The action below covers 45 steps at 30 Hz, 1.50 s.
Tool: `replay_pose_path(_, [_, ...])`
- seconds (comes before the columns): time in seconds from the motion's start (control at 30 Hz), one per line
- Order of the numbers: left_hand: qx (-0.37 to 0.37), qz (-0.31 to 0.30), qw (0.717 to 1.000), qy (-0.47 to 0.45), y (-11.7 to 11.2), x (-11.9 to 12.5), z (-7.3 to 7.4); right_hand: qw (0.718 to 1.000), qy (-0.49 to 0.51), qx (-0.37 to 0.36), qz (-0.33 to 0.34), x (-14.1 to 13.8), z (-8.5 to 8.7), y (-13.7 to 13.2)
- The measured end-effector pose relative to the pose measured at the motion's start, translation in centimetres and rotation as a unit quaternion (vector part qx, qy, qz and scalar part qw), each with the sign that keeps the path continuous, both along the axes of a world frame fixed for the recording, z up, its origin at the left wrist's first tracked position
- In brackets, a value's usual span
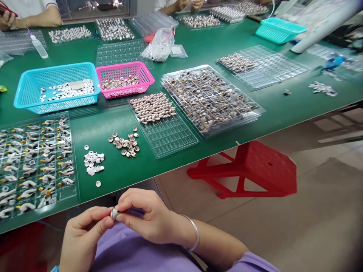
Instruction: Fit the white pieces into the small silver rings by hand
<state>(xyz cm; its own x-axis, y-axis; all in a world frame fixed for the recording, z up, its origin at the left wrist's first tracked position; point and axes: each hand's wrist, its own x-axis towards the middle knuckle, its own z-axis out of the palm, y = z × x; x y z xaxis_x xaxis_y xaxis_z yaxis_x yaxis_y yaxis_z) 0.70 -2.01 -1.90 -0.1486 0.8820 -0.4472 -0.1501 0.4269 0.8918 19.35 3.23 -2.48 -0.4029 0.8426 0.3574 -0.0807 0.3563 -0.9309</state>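
Between the fingertips of both hands is a small white rounded part with a dark spot, held just off the table's front edge. My left hand pinches it from the left, thumb and forefinger closed. My right hand pinches its other side; the fingers hide much of the part. On the table ahead lie a loose pile of white caps and a group of beige cup-shaped pieces. A clear tray of curved white parts with yellow ends lies to the left.
Behind the piles stand a blue basket and a pink basket. A part-filled tray and stacked full trays lie to the right. A red stool stands beside the table. Other people sit across.
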Motion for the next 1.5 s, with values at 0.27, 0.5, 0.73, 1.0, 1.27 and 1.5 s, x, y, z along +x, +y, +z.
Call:
replay_pose_path(0.27, [0.030,-0.030,0.999,-0.015,0.0,-0.3,-0.1,1.000,0.020,-0.005,0.004,0.0,-0.1,0.1])
replay_pose_path(0.5, [0.021,-0.020,1.000,-0.011,0.1,-0.1,-0.1,1.000,0.015,0.007,-0.004,-0.2,-0.1,0.0])
replay_pose_path(0.73, [0.043,-0.026,0.999,0.005,0.2,-0.2,-0.2,0.999,0.018,0.031,-0.011,-0.3,-0.2,-0.1])
replay_pose_path(1.0, [0.138,-0.098,0.972,0.161,-0.5,-0.5,0.7,0.992,0.000,0.121,-0.024,-0.1,-0.3,-0.5])
replay_pose_path(1.27, [0.158,-0.091,0.968,0.170,-0.4,-0.4,0.9,0.990,-0.021,0.141,-0.019,-0.1,-0.3,-0.7])
replay_pose_path(1.5, [0.159,-0.111,0.963,0.188,-0.4,-0.4,1.4,0.991,-0.038,0.129,0.014,0.6,0.2,-0.3])
